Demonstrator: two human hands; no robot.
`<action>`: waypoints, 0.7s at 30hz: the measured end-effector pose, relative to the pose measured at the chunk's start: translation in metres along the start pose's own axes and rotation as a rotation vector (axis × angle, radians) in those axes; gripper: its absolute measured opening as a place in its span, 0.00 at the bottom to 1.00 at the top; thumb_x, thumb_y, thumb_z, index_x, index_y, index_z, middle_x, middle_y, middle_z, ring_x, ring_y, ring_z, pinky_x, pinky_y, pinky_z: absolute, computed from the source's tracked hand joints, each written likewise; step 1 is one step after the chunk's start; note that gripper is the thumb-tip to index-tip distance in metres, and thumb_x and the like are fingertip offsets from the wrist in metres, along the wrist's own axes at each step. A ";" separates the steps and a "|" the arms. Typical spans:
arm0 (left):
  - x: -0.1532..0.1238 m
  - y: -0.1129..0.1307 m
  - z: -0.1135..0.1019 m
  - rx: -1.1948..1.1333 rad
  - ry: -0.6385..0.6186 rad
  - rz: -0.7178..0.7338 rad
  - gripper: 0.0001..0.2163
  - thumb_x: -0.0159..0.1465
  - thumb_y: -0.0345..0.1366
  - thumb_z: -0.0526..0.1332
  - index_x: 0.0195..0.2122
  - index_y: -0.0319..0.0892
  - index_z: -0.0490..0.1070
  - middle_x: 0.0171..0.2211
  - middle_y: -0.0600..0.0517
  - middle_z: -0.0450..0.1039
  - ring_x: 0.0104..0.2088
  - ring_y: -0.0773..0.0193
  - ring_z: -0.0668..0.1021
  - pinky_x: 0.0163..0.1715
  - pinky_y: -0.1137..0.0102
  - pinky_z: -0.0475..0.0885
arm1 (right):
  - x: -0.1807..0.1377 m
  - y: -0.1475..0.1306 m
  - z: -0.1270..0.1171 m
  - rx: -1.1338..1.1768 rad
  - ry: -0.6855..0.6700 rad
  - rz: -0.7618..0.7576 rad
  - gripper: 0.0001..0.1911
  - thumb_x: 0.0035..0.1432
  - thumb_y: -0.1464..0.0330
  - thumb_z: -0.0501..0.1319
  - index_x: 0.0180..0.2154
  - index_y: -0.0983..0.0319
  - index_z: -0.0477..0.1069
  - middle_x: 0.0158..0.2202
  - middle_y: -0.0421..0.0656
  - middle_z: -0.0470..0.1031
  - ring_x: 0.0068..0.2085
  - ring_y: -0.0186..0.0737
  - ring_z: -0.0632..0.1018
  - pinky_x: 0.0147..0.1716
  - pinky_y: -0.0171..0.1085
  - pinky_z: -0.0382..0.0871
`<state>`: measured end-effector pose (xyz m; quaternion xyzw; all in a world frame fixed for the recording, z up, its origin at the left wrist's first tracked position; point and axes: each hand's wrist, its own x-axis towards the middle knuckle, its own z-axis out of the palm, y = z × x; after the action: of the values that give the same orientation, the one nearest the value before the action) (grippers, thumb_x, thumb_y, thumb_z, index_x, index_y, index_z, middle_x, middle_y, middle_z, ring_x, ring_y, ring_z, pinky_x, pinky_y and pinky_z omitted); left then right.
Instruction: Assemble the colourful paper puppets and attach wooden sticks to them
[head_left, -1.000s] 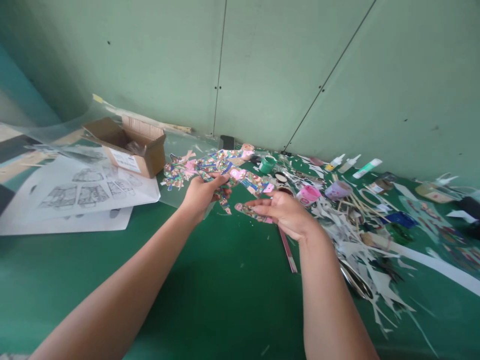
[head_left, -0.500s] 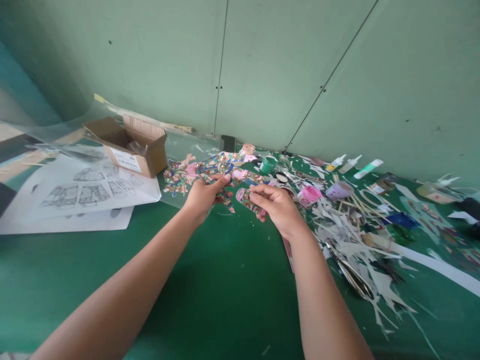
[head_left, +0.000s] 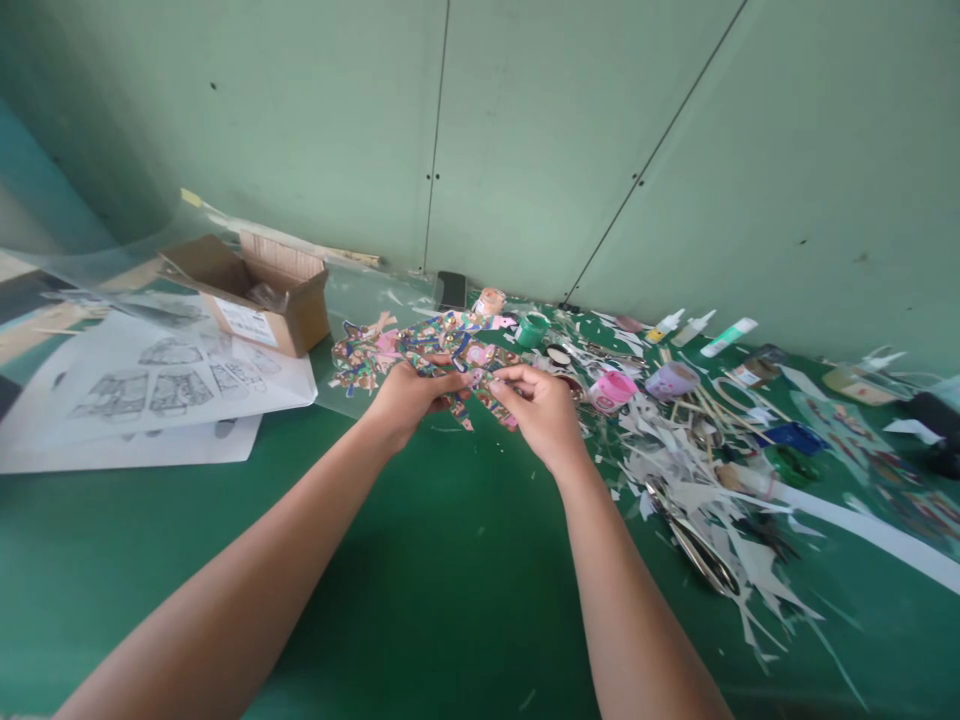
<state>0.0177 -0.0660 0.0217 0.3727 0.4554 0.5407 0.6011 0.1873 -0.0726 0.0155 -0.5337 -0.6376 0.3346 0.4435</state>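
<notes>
A flat, many-coloured cut-out figure (head_left: 386, 345), patterned in pink, blue, green and tan, is held above the green table. My left hand (head_left: 409, 400) grips its near part, with the thumb on top and the fingers curled underneath. My right hand (head_left: 541, 405) pinches a smaller painted cut-out piece (head_left: 496, 405) between thumb and fingers. That piece meets the figure at my left thumb tip; whether the two are joined I cannot tell. Part of the figure is hidden behind both hands.
An open cardboard box (head_left: 274, 300) stands on the left beside printed sheets (head_left: 157, 380). Paint pots, including a pink one (head_left: 613, 390) and a green one (head_left: 533, 329), glue bottles (head_left: 694, 328), scissors (head_left: 694, 545) and white paper scraps (head_left: 757, 560) crowd the right. A green wall (head_left: 525, 130) rises behind.
My right hand has moved left with the small piece, bringing it against the figure at my left thumb. My left hand stays almost in place, and the view has shifted slightly.
</notes>
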 end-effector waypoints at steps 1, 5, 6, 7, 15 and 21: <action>0.000 0.000 0.000 0.003 -0.002 0.001 0.20 0.39 0.32 0.76 0.32 0.39 0.70 0.25 0.54 0.76 0.26 0.66 0.79 0.26 0.72 0.70 | 0.000 -0.001 0.001 -0.001 0.000 0.006 0.14 0.52 0.57 0.62 0.35 0.60 0.75 0.27 0.42 0.77 0.22 0.38 0.72 0.21 0.35 0.64; 0.000 -0.001 0.000 0.022 -0.016 0.003 0.20 0.39 0.33 0.76 0.31 0.39 0.70 0.26 0.53 0.76 0.27 0.65 0.79 0.28 0.71 0.71 | 0.000 -0.003 0.002 0.020 0.004 0.006 0.12 0.51 0.58 0.62 0.34 0.59 0.74 0.25 0.41 0.76 0.22 0.37 0.72 0.20 0.35 0.64; 0.000 -0.002 0.000 0.027 -0.018 0.005 0.19 0.39 0.33 0.76 0.31 0.38 0.70 0.26 0.53 0.76 0.27 0.65 0.79 0.28 0.71 0.71 | 0.000 -0.003 0.002 0.022 0.007 0.004 0.12 0.51 0.58 0.62 0.34 0.59 0.73 0.25 0.41 0.76 0.22 0.37 0.72 0.20 0.35 0.64; 0.000 -0.002 0.000 0.031 -0.018 0.006 0.19 0.40 0.34 0.76 0.30 0.38 0.70 0.26 0.53 0.76 0.27 0.65 0.79 0.27 0.72 0.71 | 0.000 -0.003 0.003 0.019 0.012 -0.004 0.12 0.51 0.58 0.62 0.34 0.59 0.73 0.25 0.41 0.76 0.22 0.38 0.72 0.20 0.36 0.65; 0.000 -0.002 0.002 0.067 -0.005 0.031 0.15 0.41 0.34 0.74 0.27 0.39 0.70 0.25 0.53 0.75 0.26 0.65 0.79 0.25 0.72 0.71 | 0.000 0.003 0.004 -0.040 0.050 -0.073 0.12 0.54 0.59 0.61 0.37 0.59 0.71 0.32 0.44 0.78 0.29 0.41 0.77 0.28 0.38 0.69; -0.001 -0.001 0.002 0.074 -0.001 0.033 0.16 0.41 0.33 0.74 0.27 0.39 0.70 0.25 0.53 0.75 0.26 0.65 0.79 0.25 0.73 0.71 | 0.000 0.004 0.004 -0.036 0.057 -0.086 0.11 0.54 0.59 0.61 0.37 0.58 0.70 0.34 0.44 0.78 0.31 0.42 0.78 0.29 0.38 0.70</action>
<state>0.0197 -0.0665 0.0216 0.4023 0.4688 0.5330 0.5782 0.1854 -0.0716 0.0102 -0.5229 -0.6531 0.2884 0.4657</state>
